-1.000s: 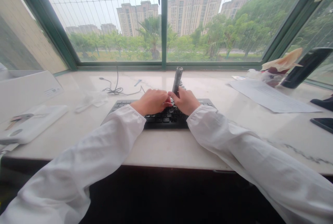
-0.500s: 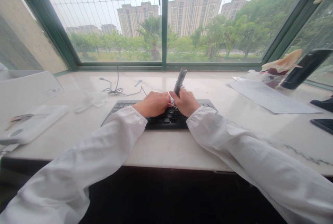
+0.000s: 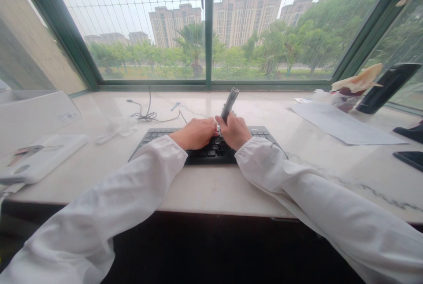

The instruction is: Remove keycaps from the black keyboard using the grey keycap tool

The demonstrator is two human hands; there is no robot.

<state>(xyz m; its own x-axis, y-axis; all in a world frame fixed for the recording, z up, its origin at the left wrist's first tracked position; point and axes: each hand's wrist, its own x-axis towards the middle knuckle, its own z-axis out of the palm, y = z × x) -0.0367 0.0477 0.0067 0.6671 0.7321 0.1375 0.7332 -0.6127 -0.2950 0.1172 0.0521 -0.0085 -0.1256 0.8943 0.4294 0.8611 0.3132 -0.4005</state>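
A black keyboard [image 3: 201, 152] lies on the pale marble sill in front of me. Both my hands rest over its middle, close together and nearly touching. My right hand [image 3: 235, 131] is closed round a dark grey stick-shaped tool [image 3: 229, 103] that points up and away, tilted to the right. My left hand [image 3: 194, 133] is curled just left of it, fingertips meeting the tool's lower end; what the fingers pinch is hidden. White sleeves cover both arms.
A thin cable [image 3: 148, 116] lies behind the keyboard. A white box [image 3: 42, 156] and a crumpled wrapper [image 3: 115, 127] sit at the left. Paper sheets [image 3: 343, 125], a dark upright device [image 3: 386, 86] and a phone [image 3: 411, 158] sit at the right. The window frame [image 3: 208, 28] rises behind.
The tool in my right hand has tipped further to the right. Both hands stay over the middle of the keyboard, barely shifted.
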